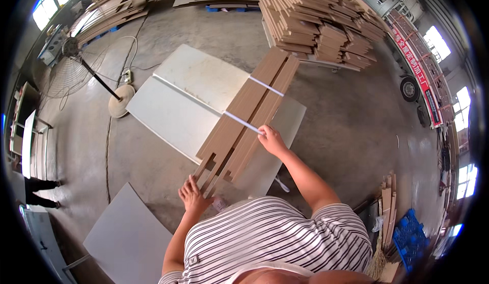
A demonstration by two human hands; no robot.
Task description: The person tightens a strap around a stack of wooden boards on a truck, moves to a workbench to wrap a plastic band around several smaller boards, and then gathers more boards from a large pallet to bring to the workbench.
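Note:
A bundle of long brown boards (249, 111) lies slantwise across large white panels (173, 105). Two pale straps cross it, one near its far end and a lower strap (239, 120) near its middle. At the bundle's right edge, my right hand (272, 141) has its fingers closed on the end of this lower strap. My left hand (193, 196) is at the near left end of the bundle, with fingers apart; whether they press on the board ends is hard to see. The near board ends are uneven, with gaps between them.
A standing fan (118, 100) is at the left, its cable on the floor. Tall board stacks (316, 24) stand at the back. A grey panel (130, 238) is at lower left, a blue pallet (410, 238) at lower right. A truck (412, 65) stands far right; another person's legs (41, 192) show left.

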